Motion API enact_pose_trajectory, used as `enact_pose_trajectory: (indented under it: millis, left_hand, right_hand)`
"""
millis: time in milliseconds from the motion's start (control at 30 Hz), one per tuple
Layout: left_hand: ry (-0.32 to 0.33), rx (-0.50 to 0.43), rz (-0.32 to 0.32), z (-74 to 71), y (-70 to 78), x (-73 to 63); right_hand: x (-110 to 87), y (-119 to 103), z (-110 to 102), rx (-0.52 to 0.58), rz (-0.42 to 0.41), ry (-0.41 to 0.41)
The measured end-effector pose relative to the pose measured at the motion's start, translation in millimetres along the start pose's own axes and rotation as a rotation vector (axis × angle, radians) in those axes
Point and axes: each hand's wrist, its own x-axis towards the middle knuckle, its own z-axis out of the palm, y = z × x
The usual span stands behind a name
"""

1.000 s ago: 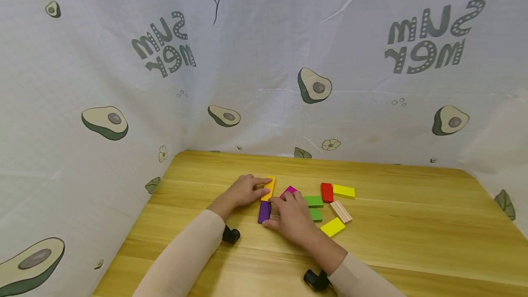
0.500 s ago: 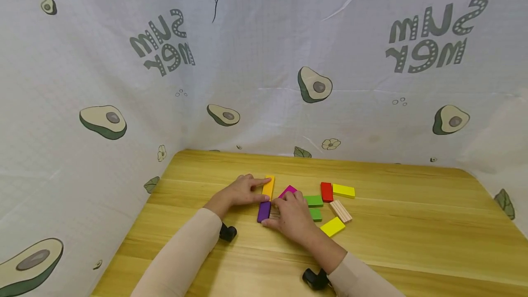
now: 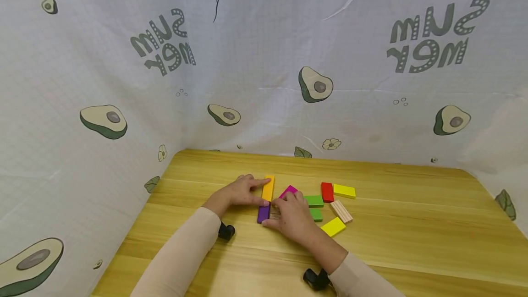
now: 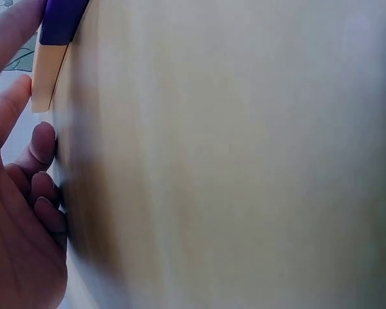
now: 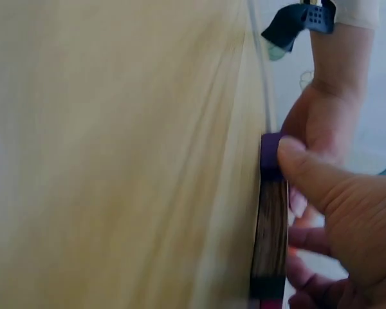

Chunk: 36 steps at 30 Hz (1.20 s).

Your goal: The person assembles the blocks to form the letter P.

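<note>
Reached rightward with left hand (image 3: pixel 236 192), index straight onto orange block (image 3: pixel 268 189), thumb onto the far end of purple block (image 3: pixel 263 215), grasping neither. Had orange block just right of that hand and nearer it than the other, long axis running away from the body, far end leaning slightly right, with purple block end to end on its near side. Spread right hand (image 3: pixel 290 217) over brown block (image 5: pixel 271 225), thumb touching purple block; could not tell whether gripping. Showed magenta block (image 3: pixel 290 189) beyond, green blocks (image 3: pixel 315 201) farther right. Since a second earlier, had slid left thumb off orange block; barely moved right hand.
</note>
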Motion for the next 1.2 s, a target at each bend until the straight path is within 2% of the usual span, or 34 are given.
enact_pose_trajectory:
  millis: [133, 267, 367, 533, 700, 833, 933, 1067, 1200]
  left_hand:
    - [0.005, -0.006, 0.003, 0.5, -3.1, -0.3]
    - [0.017, -0.002, 0.001, 2.0, -6.1, 0.5]
    - [0.025, 0.008, 0.0, 3.0, -7.6, 0.9]
    - [0.031, 0.014, 0.007, 3.8, -8.3, 0.3]
    - [0.035, 0.005, 0.0, 4.1, -7.4, 0.5]
    - [0.03, -0.012, -0.003, 4.7, -6.5, 0.6]
    - [0.029, -0.012, -0.001, 5.3, -6.9, 1.5]
    - [0.027, -0.007, 0.003, 5.6, -7.3, 3.0]
    - [0.022, -0.007, -0.002, 4.4, -6.5, 2.9]
  right_hand:
    - [5.7, 8.5, -11.5, 0.026, 0.038, 0.01]
    - [11.9, 21.2, -23.5, -0.064, 0.141, 0.024]
    - [15.1, 29.2, -27.4, -0.136, 0.189, -0.026]
    - [20.7, 35.1, -27.6, -0.159, 0.196, -0.09]
    - [31.6, 33.5, -30.8, -0.169, 0.154, -0.137]
    - [46.2, 35.1, -36.2, -0.104, 0.15, -0.207]
    - [60.3, 38.0, -42.1, -0.049, 0.184, -0.241]
    - [82.7, 41.7, -47.1, 0.031, 0.218, -0.224]
    - [107.9, 48.5, -37.6, 0.196, 0.21, -0.208]
